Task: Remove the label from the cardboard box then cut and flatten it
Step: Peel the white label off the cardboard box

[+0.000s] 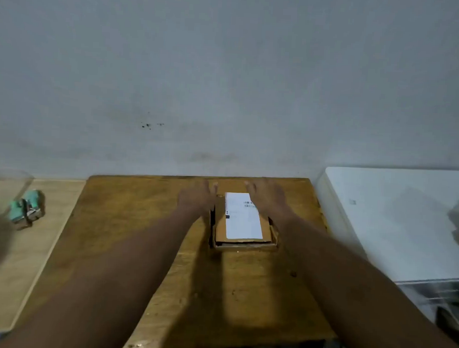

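A small brown cardboard box (221, 230) lies flat near the far edge of a wooden table (140, 222). A white shipping label (243, 219) with black print covers most of its top. Both my arms stretch out over the table. My left hand (198, 197) is at the box's far left corner, fingers straight and spread. My right hand (268, 197) is at the far right corner, fingers straight too, partly over the label's edge. Neither hand holds anything. The view is blurred, so I cannot tell whether the hands touch the box.
A lighter wooden surface (33, 243) adjoins the table on the left, with a small teal and white object (27, 208) on it. A white cabinet top (393, 222) stands to the right. A grey wall (228, 80) rises right behind the table.
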